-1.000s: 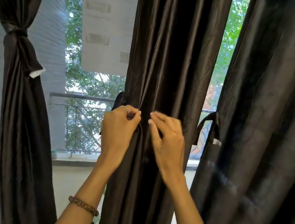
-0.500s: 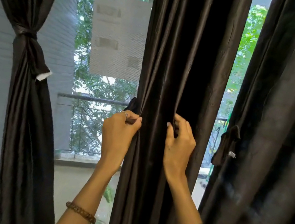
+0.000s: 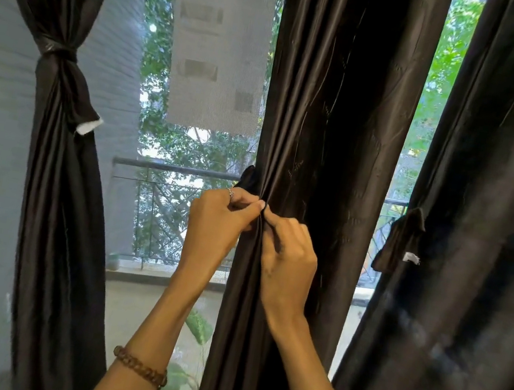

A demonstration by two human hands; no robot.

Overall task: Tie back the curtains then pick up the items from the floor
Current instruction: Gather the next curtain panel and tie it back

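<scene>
Three dark satin curtains hang at a window. The left curtain point(image 3: 50, 160) is bound with a knotted tie-back point(image 3: 58, 51). The middle curtain point(image 3: 332, 105) hangs straight and loose. My left hand point(image 3: 217, 222) pinches a fold at the middle curtain's left edge, next to the dark end of its tie-back point(image 3: 248, 178). My right hand point(image 3: 289, 255) touches it from the right, fingers curled on a thin dark strip of the same fabric. The right curtain point(image 3: 487, 233) hangs loose with its tie-back point(image 3: 400, 242) dangling at its left edge. The floor items are out of view.
Behind the glass are a balcony railing point(image 3: 178, 169), green trees and a white paper sheet point(image 3: 217, 58) stuck on the window. A leafy plant point(image 3: 196, 327) stands low beside the middle curtain. A grey wall shows at the far left.
My right hand has slid left across the middle curtain to meet my left hand. The view has shifted, so the curtains sit further right in frame.
</scene>
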